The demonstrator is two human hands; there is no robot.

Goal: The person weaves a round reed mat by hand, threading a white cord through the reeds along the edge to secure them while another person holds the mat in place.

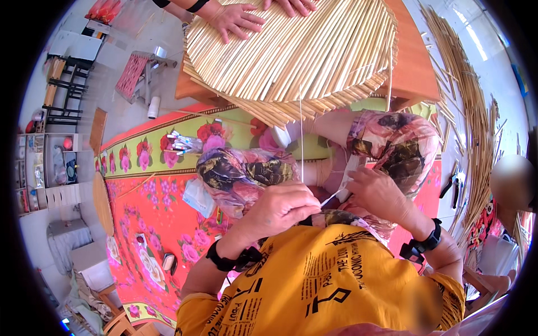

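Observation:
My left hand is closed in a pinch on a white string in front of my lap. From there the string runs up to the front edge of a round mat of straw-coloured stalks. A short length also stretches across to my right hand, whose fingers are pinched on it. The fingertips of my right hand are partly hidden. Another white strand hangs from the mat's right edge. The mat lies on an orange-brown wooden table, its stalk ends overhanging the front.
Another person's hands lie flat on the mat's far side. Loose stalks cover the floor at right, beside black-handled cutters. On the red floral floor cloth are a blue-white packet and a bundle of pens. A stool stands behind.

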